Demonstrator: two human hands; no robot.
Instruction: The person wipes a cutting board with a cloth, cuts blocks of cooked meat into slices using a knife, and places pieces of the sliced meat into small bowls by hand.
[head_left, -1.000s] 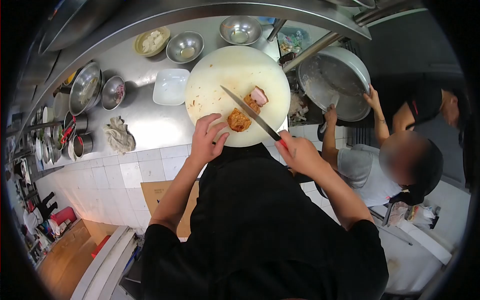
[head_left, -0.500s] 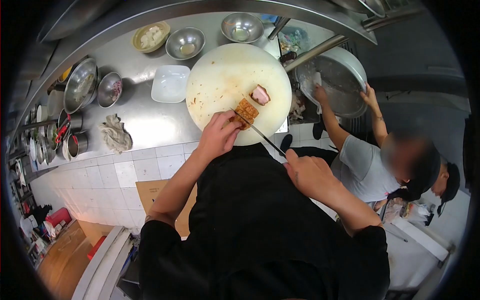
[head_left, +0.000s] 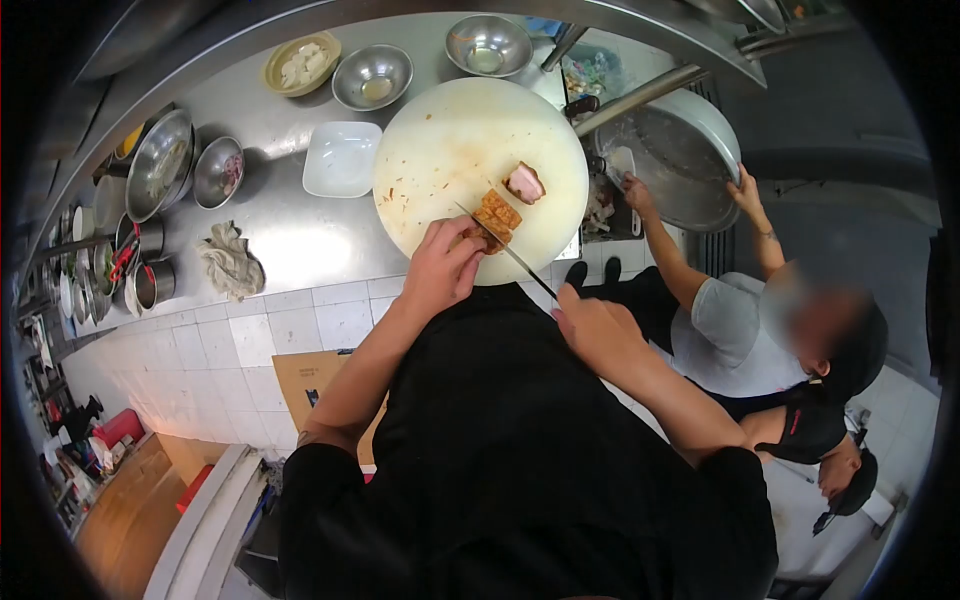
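Note:
On a round white cutting board (head_left: pixel 440 140) lies a piece of crispy-skinned roast pork (head_left: pixel 497 212), golden brown on top. My left hand (head_left: pixel 442 262) presses its near-left end with curled fingers. The handle of a knife (head_left: pixel 524 266) is wrapped in my right hand (head_left: pixel 597 325). Its blade lies across the pork, close beside my left fingertips. A separate chunk of pork (head_left: pixel 525 183), pale meat facing up, rests just above and to the right. Small brown crumbs dot the left of the board.
A square white dish (head_left: pixel 341 160) stands left of the board, with metal bowls (head_left: pixel 372 78) behind. A crumpled cloth (head_left: pixel 231 262) lies on the steel counter (head_left: pixel 275 225). At right, a co-worker (head_left: pixel 745 335) handles a large pot (head_left: pixel 690 160); another person (head_left: pixel 815 440) is behind.
My right hand has moved slightly left and up with the knife, whose blade now sits farther into the pork's near side. The person behind the co-worker has come further into view.

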